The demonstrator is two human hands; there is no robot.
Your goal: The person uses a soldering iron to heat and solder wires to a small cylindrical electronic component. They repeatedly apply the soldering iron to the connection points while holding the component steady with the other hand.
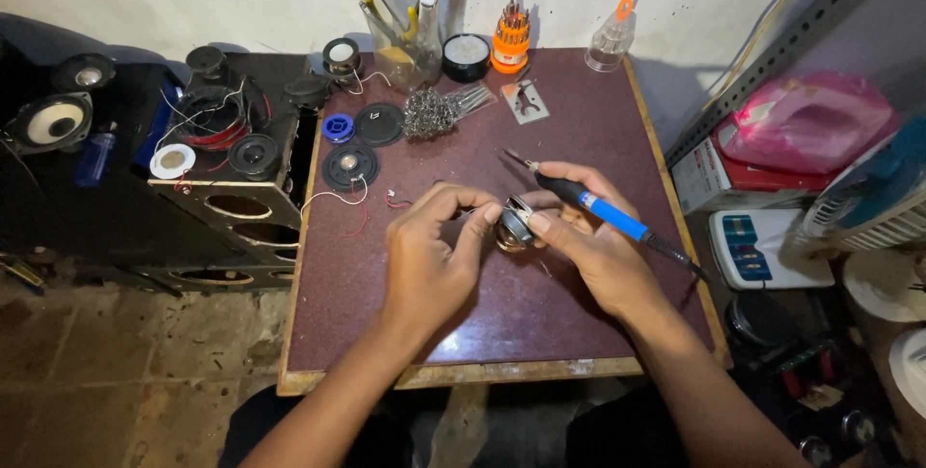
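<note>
the small round speaker (pixel 514 225) sits just above the middle of the dark red table (pixel 579 121), pinched between the fingertips of both hands. the left hand (pixel 429 256) closes on its left edge, while the right hand (pixel 593 241) presses its right edge and also grips a blue-and-black soldering iron (pixel 588 203), tip pointing up-left. more flat speakers (pixel 349 167) and a wire scrubber (pixel 427 113) lie further back.
</note>
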